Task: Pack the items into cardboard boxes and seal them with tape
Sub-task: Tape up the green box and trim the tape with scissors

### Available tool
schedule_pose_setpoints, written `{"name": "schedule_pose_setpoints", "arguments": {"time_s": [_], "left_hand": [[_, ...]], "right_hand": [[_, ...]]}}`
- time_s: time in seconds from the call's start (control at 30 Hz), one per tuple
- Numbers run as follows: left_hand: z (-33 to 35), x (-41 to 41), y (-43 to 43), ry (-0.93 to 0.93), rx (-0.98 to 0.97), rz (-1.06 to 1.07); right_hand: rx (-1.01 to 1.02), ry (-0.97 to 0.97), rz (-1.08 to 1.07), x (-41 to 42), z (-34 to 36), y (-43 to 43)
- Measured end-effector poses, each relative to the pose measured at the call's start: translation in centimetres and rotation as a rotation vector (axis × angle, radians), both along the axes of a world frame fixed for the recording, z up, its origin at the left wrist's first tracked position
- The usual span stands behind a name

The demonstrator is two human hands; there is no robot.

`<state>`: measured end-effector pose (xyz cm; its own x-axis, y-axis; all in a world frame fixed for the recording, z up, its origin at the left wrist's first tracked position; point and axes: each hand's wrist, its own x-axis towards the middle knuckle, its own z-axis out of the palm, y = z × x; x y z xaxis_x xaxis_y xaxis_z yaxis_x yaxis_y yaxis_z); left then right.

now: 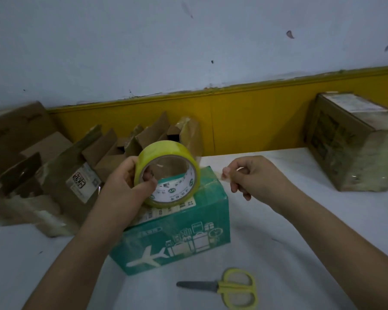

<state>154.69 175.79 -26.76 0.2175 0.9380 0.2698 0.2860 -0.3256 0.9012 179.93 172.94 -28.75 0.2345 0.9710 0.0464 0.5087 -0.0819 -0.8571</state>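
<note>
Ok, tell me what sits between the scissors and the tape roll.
Head view: the green box lies between them, scissors on the table before it, tape roll held over its top by the left hand.

The box (177,242) is teal with white plane and luggage drawings. Above it my tape roll (166,148) is yellow, its core white; in front of it, yellow-handled scissors (231,287).

White table (300,220): work surface filling the lower half of the view. Yellow-handled scissors (220,287) lie flat on it at 6 o'clock, blades closed, tip pointing to 9 o'clock. Yellow wall panel (255,117) runs behind the table. Pale wall (143,41) above it, at 12 o'clock, shows dark marks toward 2 o'clock.
</note>
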Motion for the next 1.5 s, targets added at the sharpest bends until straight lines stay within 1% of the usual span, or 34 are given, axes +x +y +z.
{"name": "schedule_pose_setpoints", "arguments": {"time_s": [0.1,0.23,0.27,0.33,0.4,0.43,0.47,0.53,0.6,0.63,0.73,0.8,0.83,0.9,0.97,1.0,1.03,1.1,1.17,1.23,1.27,1.33,1.4,1.5], "left_hand": [[-0.2,-0.1,0.0,0.034,0.032,-0.023],[-0.5,-0.1,0.2,0.081,0.066,-0.038],[-0.5,-0.1,0.2,0.096,0.072,-0.048],[-0.7,0.0,0.3,0.117,0.077,-0.050],[-0.8,0.0,0.3,0.137,0.090,-0.043],[-0.8,0.0,0.3,0.138,0.098,-0.032],[-0.8,0.1,0.1,0.130,0.100,-0.023],[-0.6,0.4,-0.2,0.100,0.088,-0.020],[-0.4,0.4,-0.4,0.085,0.078,-0.047],[-0.2,0.5,-0.5,0.089,0.074,-0.060],[0.0,0.7,-0.5,0.092,0.063,-0.091],[0.1,0.8,-0.3,0.077,0.068,-0.095],[0.1,0.8,-0.3,0.072,0.093,-0.098],[0.1,1.3,-0.6,0.053,0.161,-0.113],[0.9,1.0,-1.1,0.017,0.192,-0.127],[1.8,0.2,-1.1,0.033,0.232,-0.120],[2.8,-1.1,-1.0,0.093,0.303,-0.102],[5.0,-5.1,-0.5,0.350,0.419,-0.087],[6.6,-9.1,-0.1,0.646,0.410,-0.133],[7.2,-11.2,0.2,0.958,0.421,-0.185],[7.3,-11.7,0.3,1.070,0.420,-0.200],[6.9,-12.5,0.5,1.189,0.398,-0.220],[6.0,-13.2,0.8,1.262,0.437,-0.237],[4.0,-13.7,1.1,1.272,0.471,-0.248]], "right_hand": [[-0.020,-0.076,-0.006,-1.0,-1.3,0.1],[0.028,-0.135,-0.030,-2.0,-2.9,0.4],[0.005,-0.155,-0.043,-2.0,-3.2,0.5],[-0.122,-0.168,-0.049,-1.9,-3.4,0.5],[-0.226,-0.094,-0.016,-1.7,-3.2,0.5],[-0.203,-0.044,-0.021,-1.6,-2.6,0.6],[-0.132,-0.009,-0.056,-1.4,-1.7,0.7],[0.068,0.001,-0.159,-1.1,0.1,1.7],[0.149,-0.009,-0.141,-2.1,1.9,2.8],[0.133,-0.037,-0.076,-3.1,2.5,3.3],[-0.077,-0.227,0.149,-5.6,1.8,4.4],[-0.100,-0.333,0.153,-5.7,0.9,4.5],[-0.083,-0.358,0.128,-5.4,0.6,4.5],[-0.077,-0.474,0.119,-5.2,0.6,4.5],[-0.117,-0.596,0.123,-5.6,0.8,4.6],[-0.132,-0.644,0.109,-5.8,1.0,4.6],[-0.138,-0.679,0.087,-5.9,1.0,4.8],[-0.149,-0.717,0.042,-6.2,1.3,5.1],[-0.151,-0.758,0.028,-6.6,1.3,5.2],[-0.165,-0.827,0.030,-7.2,1.4,5.3],[-0.162,-0.857,0.033,-7.4,1.6,5.2],[-0.150,-0.890,0.035,-7.7,1.7,5.2],[-0.148,-0.925,0.036,-7.7,1.9,5.1],[-0.164,-0.967,0.038,-7.9,1.9,5.0]]}}
